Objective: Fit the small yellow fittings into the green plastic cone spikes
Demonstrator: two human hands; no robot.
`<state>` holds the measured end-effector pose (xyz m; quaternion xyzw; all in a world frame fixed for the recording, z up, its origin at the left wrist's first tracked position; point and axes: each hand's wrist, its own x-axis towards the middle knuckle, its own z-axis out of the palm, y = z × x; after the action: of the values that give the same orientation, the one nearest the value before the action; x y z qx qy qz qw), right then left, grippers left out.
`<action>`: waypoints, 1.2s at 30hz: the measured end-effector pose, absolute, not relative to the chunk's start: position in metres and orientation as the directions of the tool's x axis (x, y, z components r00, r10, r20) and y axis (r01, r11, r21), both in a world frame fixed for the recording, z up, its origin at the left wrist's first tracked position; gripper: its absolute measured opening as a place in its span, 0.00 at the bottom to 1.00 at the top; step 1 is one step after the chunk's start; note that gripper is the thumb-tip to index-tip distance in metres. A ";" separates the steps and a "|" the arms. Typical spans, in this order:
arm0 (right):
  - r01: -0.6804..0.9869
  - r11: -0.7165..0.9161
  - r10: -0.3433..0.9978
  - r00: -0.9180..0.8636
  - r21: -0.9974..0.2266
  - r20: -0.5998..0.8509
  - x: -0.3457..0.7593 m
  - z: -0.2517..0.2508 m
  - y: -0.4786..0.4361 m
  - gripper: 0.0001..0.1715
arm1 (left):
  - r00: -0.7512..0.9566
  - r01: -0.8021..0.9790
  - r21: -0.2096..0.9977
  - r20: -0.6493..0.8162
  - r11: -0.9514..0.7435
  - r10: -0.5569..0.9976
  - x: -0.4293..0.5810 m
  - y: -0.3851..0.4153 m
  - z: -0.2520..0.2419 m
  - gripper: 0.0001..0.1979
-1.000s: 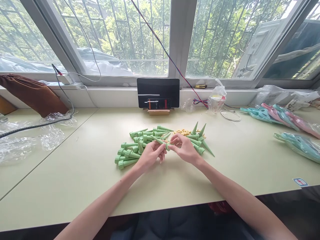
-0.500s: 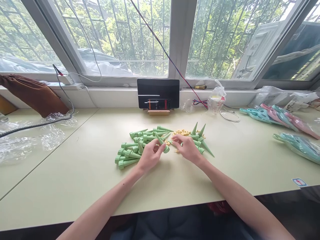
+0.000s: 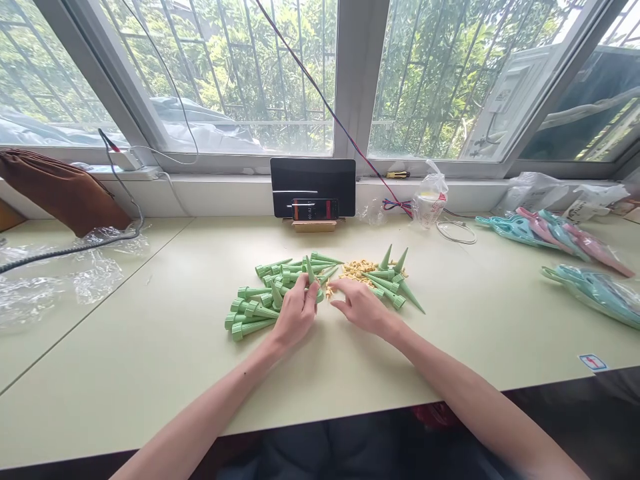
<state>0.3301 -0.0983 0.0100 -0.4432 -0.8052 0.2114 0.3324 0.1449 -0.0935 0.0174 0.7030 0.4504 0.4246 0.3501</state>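
Observation:
A pile of green cone-shaped spikes (image 3: pixel 260 300) lies at the middle of the pale green table (image 3: pixel 165 347). More green cones (image 3: pixel 395 283) lie to its right, around a heap of small yellow pieces (image 3: pixel 356 269). My left hand (image 3: pixel 296 313) is closed around one green cone (image 3: pixel 311 277) whose tip points up and away. My right hand (image 3: pixel 361 305) rests beside it with its fingers pinched at a small yellow piece (image 3: pixel 329 291) near the cone's wide end.
A dark tablet (image 3: pixel 313 187) with a phone (image 3: pixel 315 209) on a wooden stand leans at the sill. Clear plastic wrap (image 3: pixel 60 280) and a brown bag (image 3: pixel 60 190) lie left. Packs of teal and pink items (image 3: pixel 555 230) lie right, next to a white cup in a bag (image 3: pixel 430 200).
My left hand has tipped the green cone from lying across to pointing upward and has drawn it left. My right hand has slid down and left toward the cone's base.

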 end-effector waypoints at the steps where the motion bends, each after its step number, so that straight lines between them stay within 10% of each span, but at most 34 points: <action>1: 0.564 0.516 0.854 -0.395 -0.645 0.337 0.329 0.009 -0.099 0.21 | 0.220 0.329 0.878 0.286 -0.347 0.933 0.145 -0.094 0.018 0.13; 36: 0.415 0.589 0.760 -0.577 -0.694 0.300 0.315 0.011 -0.110 0.29 | 0.002 0.309 0.859 0.429 -0.408 0.903 0.145 -0.096 0.024 0.12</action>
<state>0.3148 -0.1097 0.0106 -0.3498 -0.8398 0.2886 0.2986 0.1451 -0.0956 0.0237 0.6502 0.4662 0.5305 0.2802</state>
